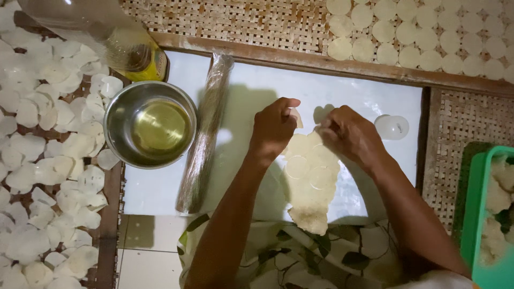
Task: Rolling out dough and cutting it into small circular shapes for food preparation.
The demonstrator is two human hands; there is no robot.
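While the rolled dough sheet (309, 182) lies flat on the white desk (246, 96), just right of the wrapped rolling pin (206, 134), the left hand (274, 128) pinches a small cut piece (294, 115) off the sheet's far edge, and the right hand (349, 134) presses curled fingers on that edge. Lifting slowly and low, I judge, keeps the thin rounds from tearing. A clear round cutter (391, 127) sits right of the sheet; a steel bowl of oil (151, 124) stands left of the pin.
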